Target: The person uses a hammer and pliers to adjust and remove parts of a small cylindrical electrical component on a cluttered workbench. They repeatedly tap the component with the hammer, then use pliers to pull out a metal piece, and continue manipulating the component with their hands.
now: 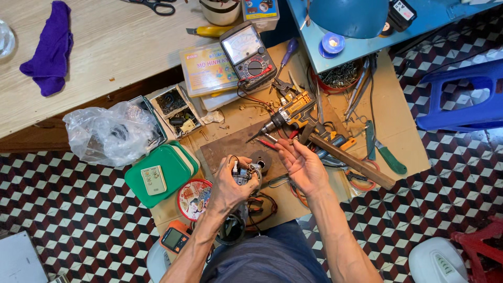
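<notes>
My left hand (230, 181) curls its fingers tight around a small metal motor part (245, 173); my right hand (299, 163) hovers palm-up, fingers spread and empty, near the cordless drill (289, 116).

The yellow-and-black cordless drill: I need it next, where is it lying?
In the head view, the yellow-and-black cordless drill lies on the cardboard just beyond the right hand, below the analog multimeter.

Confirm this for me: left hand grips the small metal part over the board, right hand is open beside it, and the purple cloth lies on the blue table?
Not quite. The head view shows the purple cloth on the pale wooden table, not the blue one. The left hand does grip the small metal part, and the right hand is open.
</notes>
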